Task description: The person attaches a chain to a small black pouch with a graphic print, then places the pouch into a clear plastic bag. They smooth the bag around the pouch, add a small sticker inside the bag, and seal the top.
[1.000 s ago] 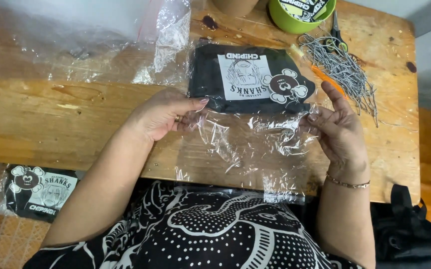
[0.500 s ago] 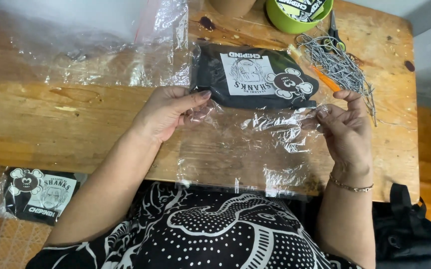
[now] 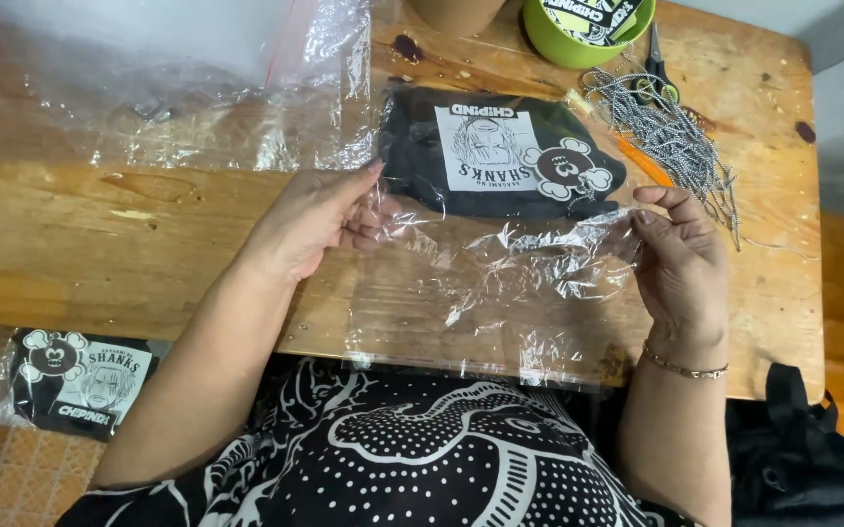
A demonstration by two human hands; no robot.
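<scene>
Head view: left hand [image 3: 320,220] and right hand [image 3: 676,259] are each pinching one side of the clear plastic bag [image 3: 500,293], spreading its opening flat on the wooden table [image 3: 100,254]. The folded black garment [image 3: 500,151], bearing a white printed panel, is sitting partway into the bag's far end.

Glossy crinkled clear plastic bag [image 3: 500,293], matt black cloth garment [image 3: 500,151], worn scratched wooden table [image 3: 100,244].

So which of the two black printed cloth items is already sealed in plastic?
The black printed cloth item at lower left, below the wooden table's edge, sits wrapped in clear plastic. The other black printed cloth lies bare on the table.
</scene>
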